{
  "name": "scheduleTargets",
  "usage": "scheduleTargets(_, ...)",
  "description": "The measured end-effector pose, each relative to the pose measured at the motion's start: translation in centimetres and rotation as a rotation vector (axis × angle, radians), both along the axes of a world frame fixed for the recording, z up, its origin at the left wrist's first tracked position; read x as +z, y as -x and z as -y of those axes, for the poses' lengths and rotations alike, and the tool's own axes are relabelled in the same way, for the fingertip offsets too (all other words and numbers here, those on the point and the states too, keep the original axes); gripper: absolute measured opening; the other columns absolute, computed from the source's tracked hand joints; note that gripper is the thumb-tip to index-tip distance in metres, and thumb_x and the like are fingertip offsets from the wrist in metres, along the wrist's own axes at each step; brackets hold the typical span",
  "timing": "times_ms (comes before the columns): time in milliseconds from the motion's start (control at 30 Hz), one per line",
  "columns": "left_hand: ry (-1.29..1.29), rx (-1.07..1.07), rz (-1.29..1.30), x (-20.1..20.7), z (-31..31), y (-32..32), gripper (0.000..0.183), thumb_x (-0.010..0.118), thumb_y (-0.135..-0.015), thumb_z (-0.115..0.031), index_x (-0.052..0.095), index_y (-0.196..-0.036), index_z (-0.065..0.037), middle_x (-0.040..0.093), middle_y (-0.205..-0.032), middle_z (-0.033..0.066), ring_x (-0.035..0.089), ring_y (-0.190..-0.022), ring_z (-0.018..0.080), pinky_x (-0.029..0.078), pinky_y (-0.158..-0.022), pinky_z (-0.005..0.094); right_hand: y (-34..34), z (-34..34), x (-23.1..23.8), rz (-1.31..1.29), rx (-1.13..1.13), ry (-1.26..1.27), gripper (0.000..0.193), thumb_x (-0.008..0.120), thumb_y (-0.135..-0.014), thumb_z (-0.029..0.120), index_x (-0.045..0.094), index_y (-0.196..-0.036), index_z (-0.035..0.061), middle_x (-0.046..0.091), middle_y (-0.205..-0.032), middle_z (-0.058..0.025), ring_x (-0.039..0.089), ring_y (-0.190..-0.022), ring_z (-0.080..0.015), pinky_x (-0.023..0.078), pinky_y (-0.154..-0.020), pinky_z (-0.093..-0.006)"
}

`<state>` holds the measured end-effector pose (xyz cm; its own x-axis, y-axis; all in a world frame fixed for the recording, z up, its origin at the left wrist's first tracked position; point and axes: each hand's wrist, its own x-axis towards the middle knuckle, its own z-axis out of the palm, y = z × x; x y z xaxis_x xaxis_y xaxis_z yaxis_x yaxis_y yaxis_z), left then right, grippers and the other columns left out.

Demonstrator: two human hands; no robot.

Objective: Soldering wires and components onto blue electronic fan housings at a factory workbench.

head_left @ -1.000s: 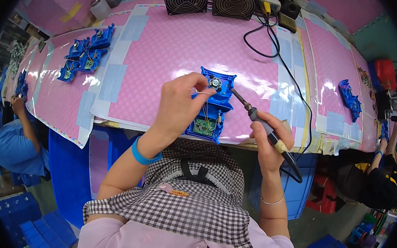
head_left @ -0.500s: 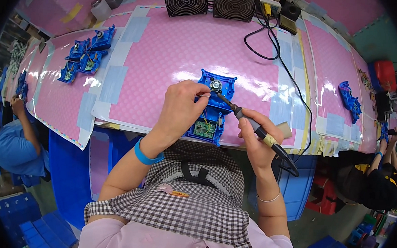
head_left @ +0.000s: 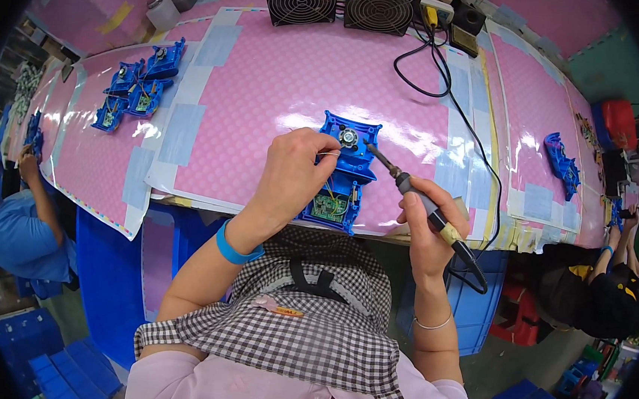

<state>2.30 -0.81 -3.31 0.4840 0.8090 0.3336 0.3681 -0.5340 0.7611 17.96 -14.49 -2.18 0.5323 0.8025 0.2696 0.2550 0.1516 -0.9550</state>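
In front of me lies an opened blue plastic housing [head_left: 367,167] in two halves. Its far half carries a round speaker [head_left: 348,138]; the near half holds a green circuit board [head_left: 329,206], with thin wires running between them. My left hand [head_left: 295,169] pinches a thin pale wire [head_left: 328,154] beside the speaker. My right hand [head_left: 434,220] is closed round the grey handle of a soldering iron [head_left: 419,197]. The iron's tip is over the right side of the far half, apart from the speaker; whether it touches the plastic I cannot tell.
Two black fans [head_left: 301,1] stand at the table's back. A black cable [head_left: 481,148] runs down the right side to the iron. More blue housings [head_left: 141,95] lie on the left, another blue housing [head_left: 562,164] on the right. Co-workers sit on both sides.
My right hand has drawn the soldering iron to the right, so its tip has left the speaker's edge. My left hand stays in nearly the same place with the wire.
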Motion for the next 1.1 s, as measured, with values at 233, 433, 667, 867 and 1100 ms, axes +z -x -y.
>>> scheduleTargets(233, 0.009, -0.007, -0.022, 0.1, 0.0, 0.0, 0.013, 0.064, -0.076, -0.006, 0.069, -0.084, 0.002, 0.067, -0.079, 0.0169, 0.065, -0.075, 0.0311, 0.051, -0.069, 0.0397, -1.2, 1.1, -0.8, 0.057, -0.085, -0.054, 0.02, 0.057, -0.096, 0.007, 0.062, -0.112, -0.0021, 0.055, -0.063, -0.0024, 0.048, -0.051, -0.007, 0.034, -0.046, -0.0205)
scheduleTargets(433, 0.043, 0.013, -0.018, -0.1, 0.1, -0.1, 0.012, 0.062, -0.076, -0.007, 0.068, -0.083, 0.002, 0.067, -0.08, 0.0174, 0.065, -0.076, 0.0317, 0.051, -0.07, 0.041, -1.7, 2.3, -1.1, 0.057, -0.033, -0.062, 0.025, 0.053, -0.101, 0.022, 0.058, -0.111, 0.0009, 0.05, -0.057, -0.0025, 0.047, -0.048, -0.008, 0.034, -0.043, -0.0208)
scheduleTargets(667, 0.045, 0.018, -0.038, -0.1, 0.0, 0.0, 0.011, 0.062, -0.076, -0.006, 0.068, -0.082, 0.001, 0.065, -0.08, 0.0173, 0.065, -0.077, 0.032, 0.051, -0.07, 0.0425, -1.4, 1.9, -1.1, 0.255, 0.008, -0.026, 0.017, 0.059, -0.095, 0.018, 0.053, -0.1, 0.0026, 0.064, -0.096, -0.0181, 0.063, -0.086, -0.0218, 0.05, -0.074, -0.0303)
scheduleTargets(867, -0.176, 0.065, 0.103, 1.0, -0.4, 2.0, 0.012, 0.067, -0.081, -0.009, 0.07, -0.087, 0.001, 0.063, -0.073, 0.0111, 0.064, -0.07, 0.0244, 0.05, -0.063, 0.0333, -0.5, 0.2, -1.0, 0.393, 0.341, 0.134, 0.049, 0.086, -0.069, 0.016, 0.044, -0.092, 0.0049, 0.046, -0.141, -0.0275, 0.052, -0.126, -0.0328, 0.046, -0.099, -0.0386)
scheduleTargets(1100, 0.265, 0.491, 0.483, -1.8, 0.1, 12.4, 0.04, 0.053, -0.099, -0.026, 0.053, -0.065, -0.004, 0.044, -0.062, -0.0019, 0.036, -0.054, 0.0063, 0.025, -0.05, 0.0246, 3.9, -5.9, -1.4, 0.569, 0.576, 0.08, 0.048, 0.083, -0.068, 0.018, 0.044, -0.092, 0.0059, 0.051, -0.12, -0.0243, 0.053, -0.092, -0.0415, 0.046, -0.078, -0.0417)
